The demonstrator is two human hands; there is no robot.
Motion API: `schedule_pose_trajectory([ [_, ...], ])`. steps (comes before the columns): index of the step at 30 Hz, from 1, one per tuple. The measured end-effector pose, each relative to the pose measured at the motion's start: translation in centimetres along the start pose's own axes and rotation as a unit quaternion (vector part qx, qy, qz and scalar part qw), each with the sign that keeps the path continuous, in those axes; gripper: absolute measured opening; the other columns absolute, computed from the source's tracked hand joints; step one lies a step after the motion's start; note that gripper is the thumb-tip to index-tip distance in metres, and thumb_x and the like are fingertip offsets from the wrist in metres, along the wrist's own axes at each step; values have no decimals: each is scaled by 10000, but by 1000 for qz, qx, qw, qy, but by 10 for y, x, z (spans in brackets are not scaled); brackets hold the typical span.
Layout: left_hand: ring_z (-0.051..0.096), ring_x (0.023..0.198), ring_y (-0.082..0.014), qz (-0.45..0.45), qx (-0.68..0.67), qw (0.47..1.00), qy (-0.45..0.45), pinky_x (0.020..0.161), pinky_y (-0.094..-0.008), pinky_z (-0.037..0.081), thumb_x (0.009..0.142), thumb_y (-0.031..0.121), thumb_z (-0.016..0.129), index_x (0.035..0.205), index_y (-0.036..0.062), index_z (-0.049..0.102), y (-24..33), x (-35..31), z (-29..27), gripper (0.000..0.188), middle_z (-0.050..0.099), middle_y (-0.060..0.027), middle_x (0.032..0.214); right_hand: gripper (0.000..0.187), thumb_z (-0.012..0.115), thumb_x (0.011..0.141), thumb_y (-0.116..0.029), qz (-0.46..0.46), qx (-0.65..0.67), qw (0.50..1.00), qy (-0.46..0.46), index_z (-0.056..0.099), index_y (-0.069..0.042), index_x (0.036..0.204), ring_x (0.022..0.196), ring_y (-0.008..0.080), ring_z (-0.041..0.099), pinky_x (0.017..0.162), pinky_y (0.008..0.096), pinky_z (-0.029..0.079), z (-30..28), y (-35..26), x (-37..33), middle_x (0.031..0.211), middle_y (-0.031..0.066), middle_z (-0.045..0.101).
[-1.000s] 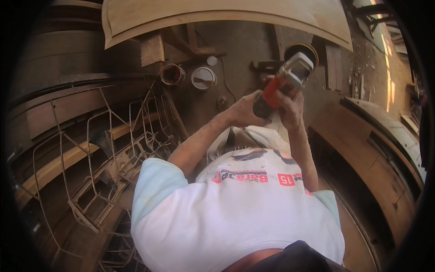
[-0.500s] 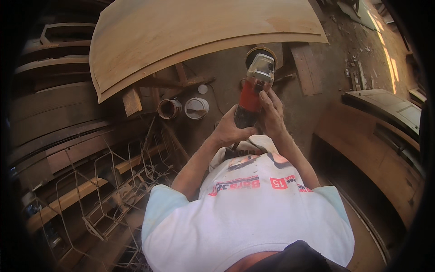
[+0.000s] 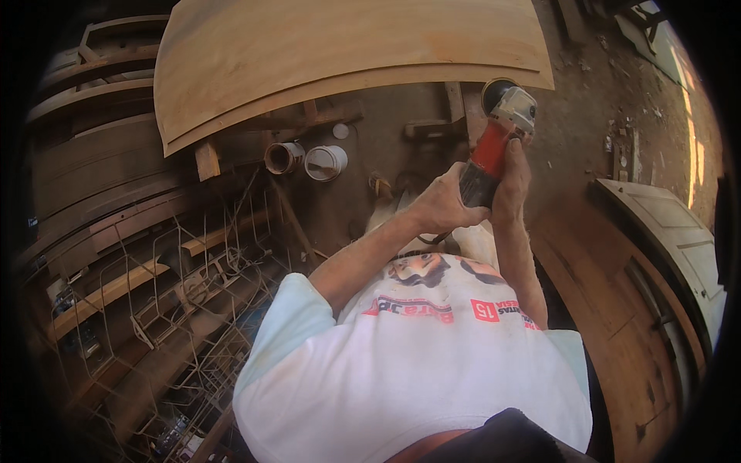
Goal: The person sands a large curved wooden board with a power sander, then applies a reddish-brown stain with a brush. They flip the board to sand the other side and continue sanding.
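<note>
clearly, both hands grip a red-and-black, long-bodied power tool with a silvery metal head (image 3: 494, 153), which is out in front of the person's body, tilted so its head leans up and to the right. the bare left hand (image 3: 449, 202) wraps the black rear end; the bare right hand (image 3: 512, 185) clasps the right side, its fingers partly hidden. the dark round disc with a yellowish rim (image 3: 496, 96) overlaps the near edge of the wide, pale brown wooden panel (image 3: 347, 54) in view; whether they touch, i cannot tell.

the tool looks stiff and fairly heavy, probably weighted toward its metal head, so it likely wants two hands. the smooth casing may slip if dusty. the black rear and the red middle seem the sound places to hold, with fingers well away from the disc.
</note>
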State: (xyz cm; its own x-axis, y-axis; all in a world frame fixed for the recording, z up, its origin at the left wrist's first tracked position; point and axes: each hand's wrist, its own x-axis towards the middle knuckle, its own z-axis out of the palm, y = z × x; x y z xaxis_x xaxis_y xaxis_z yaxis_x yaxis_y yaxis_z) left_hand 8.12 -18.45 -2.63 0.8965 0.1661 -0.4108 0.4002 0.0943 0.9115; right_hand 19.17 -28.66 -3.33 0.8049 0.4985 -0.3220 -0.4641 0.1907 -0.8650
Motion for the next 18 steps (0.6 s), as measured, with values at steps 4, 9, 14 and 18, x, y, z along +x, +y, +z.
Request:
schedule_pose_trajectory([
  [4,684,883,-158,22,37,999,31,753,-313,568,767,210,865,1292,-69,471,-3,4,4,714,669,-119,1047,619,462,1067,-571,35,-45,998,31,603,3,1251,878,184,688,787,314,565,11,-12,8,976,104,679],
  [9,687,889,-156,19,-17,999,24,748,-317,571,792,242,845,1279,-72,474,-2,1,-13,688,661,-134,1058,691,416,1055,-636,70,-140,987,41,615,4,1225,840,173,678,768,313,559,33,-17,16,964,99,680],
  [14,675,948,-172,23,9,1000,-3,814,-325,566,785,258,851,1289,-70,473,-2,-9,-51,711,651,-133,1104,633,576,1005,-600,25,-148,988,35,618,-7,1223,873,159,672,791,293,542,66,-7,5,985,87,676],
  [18,650,1038,-178,49,-13,999,-12,907,-336,544,774,252,855,1304,-68,475,-21,-14,-60,727,647,-125,1140,548,700,956,-481,17,-275,961,25,617,-13,1229,906,135,657,802,274,518,76,1,-6,1017,61,672],
])
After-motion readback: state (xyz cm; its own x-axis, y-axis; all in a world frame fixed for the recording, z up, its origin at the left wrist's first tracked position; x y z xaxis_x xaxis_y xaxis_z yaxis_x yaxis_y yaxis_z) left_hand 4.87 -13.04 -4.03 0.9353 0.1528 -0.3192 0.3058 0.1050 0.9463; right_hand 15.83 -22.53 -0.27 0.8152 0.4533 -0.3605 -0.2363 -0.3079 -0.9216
